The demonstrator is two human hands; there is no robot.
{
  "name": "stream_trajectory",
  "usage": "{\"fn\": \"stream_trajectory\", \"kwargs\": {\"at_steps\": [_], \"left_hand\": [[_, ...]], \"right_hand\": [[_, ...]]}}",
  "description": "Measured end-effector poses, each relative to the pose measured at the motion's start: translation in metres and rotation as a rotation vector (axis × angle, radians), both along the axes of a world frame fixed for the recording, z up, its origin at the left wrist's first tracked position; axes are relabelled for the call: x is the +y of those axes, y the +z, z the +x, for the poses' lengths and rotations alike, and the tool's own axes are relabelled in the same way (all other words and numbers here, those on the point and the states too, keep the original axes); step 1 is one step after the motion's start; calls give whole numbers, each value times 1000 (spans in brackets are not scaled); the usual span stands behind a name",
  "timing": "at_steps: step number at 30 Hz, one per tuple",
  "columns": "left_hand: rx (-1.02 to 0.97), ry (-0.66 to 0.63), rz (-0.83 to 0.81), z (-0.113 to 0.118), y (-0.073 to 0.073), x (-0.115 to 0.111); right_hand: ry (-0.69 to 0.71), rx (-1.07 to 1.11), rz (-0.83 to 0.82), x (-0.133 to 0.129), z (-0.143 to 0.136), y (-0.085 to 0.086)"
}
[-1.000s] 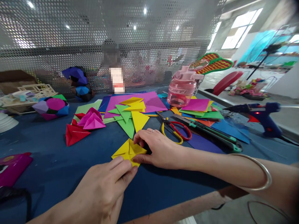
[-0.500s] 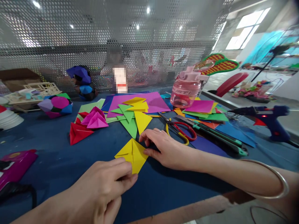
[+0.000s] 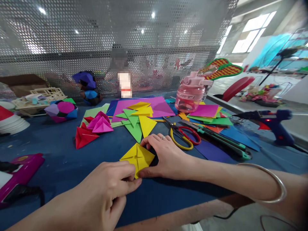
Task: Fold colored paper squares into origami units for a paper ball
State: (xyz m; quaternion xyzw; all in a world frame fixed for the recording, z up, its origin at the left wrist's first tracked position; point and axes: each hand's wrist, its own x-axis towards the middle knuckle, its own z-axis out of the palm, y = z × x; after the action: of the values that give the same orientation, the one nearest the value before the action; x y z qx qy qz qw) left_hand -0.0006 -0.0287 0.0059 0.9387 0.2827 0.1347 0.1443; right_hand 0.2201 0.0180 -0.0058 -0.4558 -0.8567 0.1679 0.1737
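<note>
A yellow folded paper square [image 3: 141,157] with crease lines and small flaps meeting at its centre lies on the blue tabletop. My left hand [image 3: 108,189] is closed, its thumb and curled forefinger pinching the near left edge of the paper. Around the paper's right side curves my right hand [image 3: 166,157], fingers apart, with the fingertips at the upper right edge and the thumb at the near corner. Beyond lie yellow folded triangles [image 3: 146,124] and green folded triangles [image 3: 134,131]. Red folded paper [image 3: 85,136] and pink folded paper [image 3: 101,122] sit to the left.
Scissors [image 3: 184,136], cutters [image 3: 221,141] and a glue gun [image 3: 274,120] lie to the right. A pink bottle [image 3: 190,93] stands behind coloured sheets [image 3: 205,110]. At the left are a magenta device [image 3: 26,173] and a paper ball [image 3: 62,110]. Perforated metal [image 3: 144,41] rises behind.
My right thumb has moved from the paper's right corner down to its near corner, and the right fingers have spread along its edge. My left hand keeps its pinch. The view has shifted slightly.
</note>
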Motion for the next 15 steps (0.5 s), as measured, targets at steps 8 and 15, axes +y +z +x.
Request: {"fn": "stream_trajectory", "kwargs": {"at_steps": [8,15], "left_hand": [[-22,2,-16,0,3,-1],[-27,-16,8,1,7,-1]], "right_hand": [[42,60,-134,9,10,5],[90,117,-98,12,18,0]]}}
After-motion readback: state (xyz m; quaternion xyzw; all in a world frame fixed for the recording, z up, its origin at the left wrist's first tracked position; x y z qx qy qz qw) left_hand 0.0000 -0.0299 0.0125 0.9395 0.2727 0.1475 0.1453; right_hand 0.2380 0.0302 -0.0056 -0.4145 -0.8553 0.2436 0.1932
